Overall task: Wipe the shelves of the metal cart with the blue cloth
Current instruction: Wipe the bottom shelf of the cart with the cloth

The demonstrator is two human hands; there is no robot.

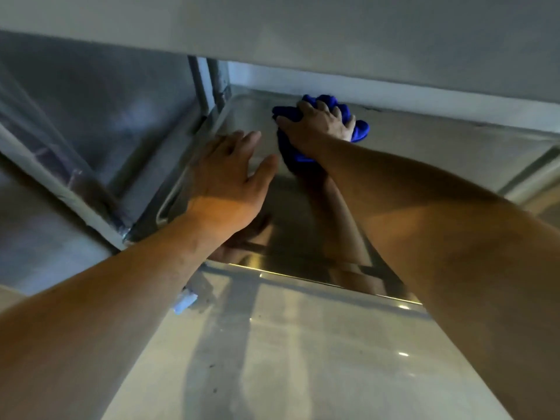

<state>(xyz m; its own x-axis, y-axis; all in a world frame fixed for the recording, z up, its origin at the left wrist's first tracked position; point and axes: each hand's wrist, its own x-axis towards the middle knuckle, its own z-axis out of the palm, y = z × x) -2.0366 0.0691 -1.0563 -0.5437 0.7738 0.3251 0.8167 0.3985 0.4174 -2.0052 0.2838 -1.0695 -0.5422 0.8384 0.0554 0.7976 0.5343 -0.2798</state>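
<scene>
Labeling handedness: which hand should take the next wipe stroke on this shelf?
Right. The right hand already grips the blue cloth at the shelf's far edge; the left hand rests flat, empty.

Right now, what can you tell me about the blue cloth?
The blue cloth is bright blue, soft-looking and bunched into folds, not spread flat. It lies on the shiny metal cart shelf, near the far edge under the shelf above. The right hand presses down on top of it, fingers curled over the bunch, so its middle is hidden. Blue sticks out beyond the fingers and beside the wrist. The left hand does not touch it.
</scene>
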